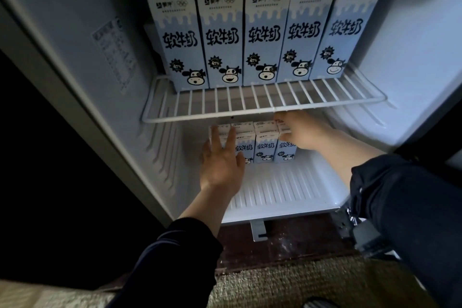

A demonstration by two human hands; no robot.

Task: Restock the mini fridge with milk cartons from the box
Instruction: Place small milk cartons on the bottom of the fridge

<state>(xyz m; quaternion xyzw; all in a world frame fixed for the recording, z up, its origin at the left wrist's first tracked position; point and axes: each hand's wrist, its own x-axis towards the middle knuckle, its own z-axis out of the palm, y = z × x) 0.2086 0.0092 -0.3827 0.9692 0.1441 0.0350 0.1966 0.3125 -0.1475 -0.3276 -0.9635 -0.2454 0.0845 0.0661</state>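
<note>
The open mini fridge holds several pale blue milk cartons with cow pictures, upright in a row on the white wire shelf. Below it, several more cartons stand at the back of the fridge floor. My left hand reaches in with straight, spread fingers touching the front of the leftmost lower carton. My right hand grips the rightmost lower carton, fingers over its top and thumb on its front. The box is not in view.
The fridge's left inner wall carries a label sticker. A metal hinge bracket sits under the front edge. Dark floor and a woven mat lie in front. The fridge door edge is at right.
</note>
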